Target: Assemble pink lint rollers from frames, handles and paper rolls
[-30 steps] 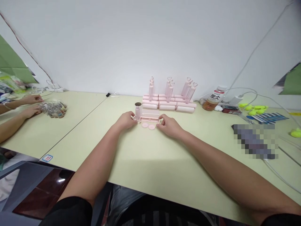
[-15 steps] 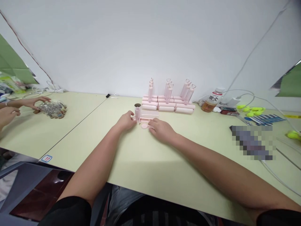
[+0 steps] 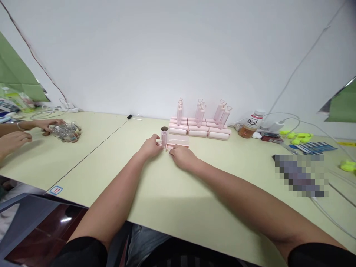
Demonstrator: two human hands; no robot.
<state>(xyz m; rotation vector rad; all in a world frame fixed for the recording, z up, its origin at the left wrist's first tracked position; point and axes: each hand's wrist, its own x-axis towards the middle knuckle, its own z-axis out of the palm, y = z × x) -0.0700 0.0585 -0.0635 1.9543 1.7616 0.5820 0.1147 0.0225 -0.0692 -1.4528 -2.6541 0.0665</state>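
A small pink tube (image 3: 164, 138) with a dark round opening on top stands on the table. My left hand (image 3: 151, 147) is closed at its left side, thumb and fingers curled against the tube's base. Just to the right lies an open pink case (image 3: 179, 138) with its lid tipped back. My right hand (image 3: 184, 157) is closed at the front edge of that case, its fingertips pressed down over a small pink round disc, which they now mostly hide.
Behind stand several clear pink tubes (image 3: 201, 115) with heart-shaped loops, among stacked pink cases (image 3: 198, 131). To the right are a drink bottle (image 3: 251, 124), cables, yellow-green items (image 3: 299, 137) and a blurred-out object (image 3: 299, 175). At left, another person's hands (image 3: 16, 142) are near a glittery bundle (image 3: 66, 131).
My right hand has shifted left and closed over the pink disc, which showed beside it before. My left hand keeps its place at the tube. The view has tilted slightly upward.
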